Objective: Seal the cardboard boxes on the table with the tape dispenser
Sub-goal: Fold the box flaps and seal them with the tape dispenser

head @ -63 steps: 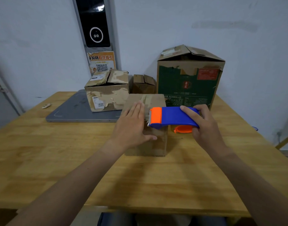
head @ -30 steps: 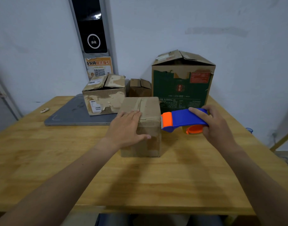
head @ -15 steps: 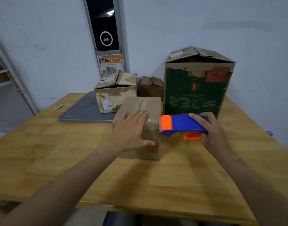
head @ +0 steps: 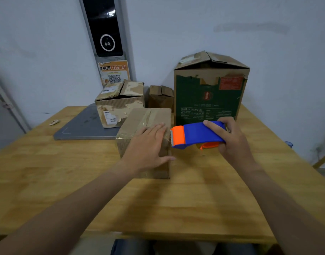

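Observation:
A small brown cardboard box (head: 137, 117) stands mid-table with a strip of clear tape along its top seam. My left hand (head: 148, 146) lies flat on the box's near top and right edge, fingers spread. My right hand (head: 231, 142) grips a blue and orange tape dispenser (head: 193, 135), held level just right of the box, its orange toothed end touching or nearly touching the box's upper right edge. Three more boxes stand behind: a torn brown box (head: 119, 102), a tiny brown box (head: 160, 97) and a tall green box (head: 209, 91) with raised flaps.
The torn box rests on a grey flat slab (head: 84, 126) at the back left of the wooden table (head: 194, 199). A small white object (head: 54, 122) lies near the left edge. A white wall with a dark panel (head: 104, 26) stands behind.
The dispenser has left the box top and come down beside the box's right edge. My left hand stays on the box. The view has shifted as my head moved.

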`<state>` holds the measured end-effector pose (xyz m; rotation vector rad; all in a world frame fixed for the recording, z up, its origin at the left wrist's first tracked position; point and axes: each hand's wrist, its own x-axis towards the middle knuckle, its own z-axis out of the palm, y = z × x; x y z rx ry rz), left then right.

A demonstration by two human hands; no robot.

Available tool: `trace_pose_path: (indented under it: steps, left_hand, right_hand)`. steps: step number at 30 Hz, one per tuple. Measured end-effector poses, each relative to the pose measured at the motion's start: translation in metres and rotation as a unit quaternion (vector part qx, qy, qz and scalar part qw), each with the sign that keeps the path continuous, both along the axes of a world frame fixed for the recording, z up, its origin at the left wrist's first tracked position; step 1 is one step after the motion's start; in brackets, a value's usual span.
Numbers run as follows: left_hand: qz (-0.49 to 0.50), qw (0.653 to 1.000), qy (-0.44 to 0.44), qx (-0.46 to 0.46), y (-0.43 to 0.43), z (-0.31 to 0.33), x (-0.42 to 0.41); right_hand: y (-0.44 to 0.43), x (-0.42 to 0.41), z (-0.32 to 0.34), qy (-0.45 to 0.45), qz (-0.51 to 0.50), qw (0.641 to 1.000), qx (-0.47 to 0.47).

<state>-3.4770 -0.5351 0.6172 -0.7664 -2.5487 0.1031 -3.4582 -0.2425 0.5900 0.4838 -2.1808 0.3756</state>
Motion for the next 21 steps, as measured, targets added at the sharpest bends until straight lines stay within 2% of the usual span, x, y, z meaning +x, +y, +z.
trace_pose_path:
  steps: [5, 18, 21]
  left_hand:
    - [-0.004, 1.000, 0.005, -0.012, -0.003, 0.002, 0.002]
    - [0.011, 1.000, 0.004, 0.004, -0.001, 0.002, 0.005]
    - [0.014, 1.000, 0.001, 0.007, -0.004, 0.002, 0.006]
  right_hand:
    - [0.006, 0.007, 0.003, 0.027, -0.001, 0.999, 0.026]
    - [0.010, 0.022, 0.011, 0.025, 0.000, 0.998, 0.061]
    - [0.027, 0.022, 0.007, 0.011, -0.017, 0.999, 0.045]
